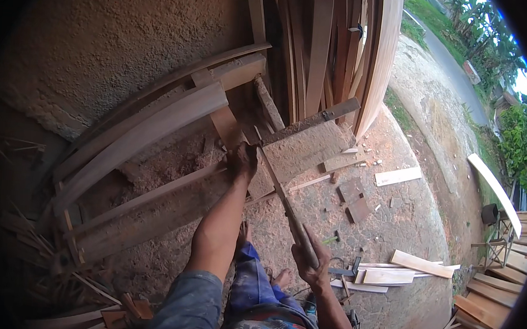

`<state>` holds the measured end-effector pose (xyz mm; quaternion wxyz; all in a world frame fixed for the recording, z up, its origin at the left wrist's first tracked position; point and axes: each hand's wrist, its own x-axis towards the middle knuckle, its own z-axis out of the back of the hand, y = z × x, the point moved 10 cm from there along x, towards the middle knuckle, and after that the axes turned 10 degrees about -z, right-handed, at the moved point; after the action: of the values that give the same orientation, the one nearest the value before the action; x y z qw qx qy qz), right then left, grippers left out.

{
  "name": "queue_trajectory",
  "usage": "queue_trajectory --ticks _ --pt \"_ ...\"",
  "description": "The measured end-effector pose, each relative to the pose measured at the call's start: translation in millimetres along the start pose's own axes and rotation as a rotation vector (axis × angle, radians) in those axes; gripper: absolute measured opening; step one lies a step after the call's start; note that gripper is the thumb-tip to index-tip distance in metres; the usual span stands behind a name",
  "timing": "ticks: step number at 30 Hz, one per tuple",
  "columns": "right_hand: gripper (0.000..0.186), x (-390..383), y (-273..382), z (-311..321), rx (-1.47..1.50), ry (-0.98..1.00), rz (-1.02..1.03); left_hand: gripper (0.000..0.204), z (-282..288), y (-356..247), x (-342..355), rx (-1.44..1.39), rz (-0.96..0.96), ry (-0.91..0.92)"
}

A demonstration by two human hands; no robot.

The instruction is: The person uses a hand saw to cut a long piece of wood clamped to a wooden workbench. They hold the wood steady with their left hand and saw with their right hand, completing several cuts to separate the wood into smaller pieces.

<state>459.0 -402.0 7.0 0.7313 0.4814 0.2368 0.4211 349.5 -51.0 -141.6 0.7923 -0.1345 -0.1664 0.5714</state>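
Note:
My right hand (312, 261) is wrapped round the thick wooden handle of a long, chisel-like tool (294, 217). The tool slants up and leftward, narrowing to a thin shaft. Closed at that far end, my left hand (243, 161) appears to grip the shaft; its fingertips are partly hidden. Just beyond this hand, a flat brown piece of wood (225, 125) leans between a pale curved beam (151, 121) and the bench. Right of the shaft lies a heavy, dusty wooden block (303, 149), with a darker bar (314, 120) along its far edge.
Sawdust and shavings (161, 164) fill the wooden bench frame (146, 208) at left. Tall boards (318, 53) stand by the rough wall (127, 29). Pale offcuts (389, 276) lie on the concrete floor (417, 216) at right; stacked planks (490, 299) are farther right. My bare feet are beside the bench.

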Motion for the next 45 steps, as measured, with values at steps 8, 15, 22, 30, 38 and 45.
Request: queue_trajectory --ticks 8,15,22,30,38,45 --pt "0.061 1 -7 2 -0.016 -0.017 -0.006 0.033 0 -3 -2 -0.018 -0.037 -0.053" --pt "0.061 2 -6 3 -0.073 -0.042 0.006 0.038 4 -9 -2 -0.027 -0.035 -0.061" --pt "0.053 -2 -4 3 -0.026 0.115 -0.160 0.037 9 -3 -3 -0.031 -0.078 -0.156" --pt "0.055 -13 4 12 -0.040 0.064 -0.073 0.031 32 -16 -16 -0.001 -0.192 -0.521" --pt "0.055 11 -8 -10 -0.008 0.106 -0.092 0.036 1 -1 -5 -0.037 -0.056 -0.096" --pt "0.052 -3 10 -3 -0.139 0.093 0.017 0.029 18 6 -9 0.052 -0.144 -0.381"
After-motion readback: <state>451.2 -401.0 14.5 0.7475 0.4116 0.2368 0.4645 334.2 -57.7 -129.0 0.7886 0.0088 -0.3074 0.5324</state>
